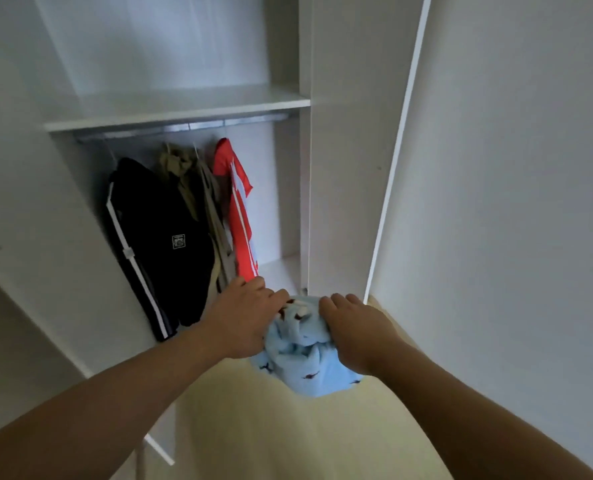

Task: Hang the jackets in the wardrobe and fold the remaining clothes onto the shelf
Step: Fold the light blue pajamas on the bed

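A light blue garment (305, 358) with small dark prints is bunched between my two hands in front of the open wardrobe. My left hand (243, 320) grips its left side and my right hand (354, 327) grips its right side, fingers curled into the cloth. Three jackets hang from the metal rail (184, 128): a black jacket (160, 244) with white stripes on the left, an olive jacket (198, 199) in the middle, a red jacket (238, 209) with white stripes on the right. Above the rail lies a white shelf (177, 109) with nothing on it.
The white wardrobe door (395, 150) stands open to the right of the hanging space, its edge toward me. A white wall (513, 202) fills the right side. Pale yellow floor (288, 427) lies below my arms. The wardrobe's left side panel (39, 220) slants down left.
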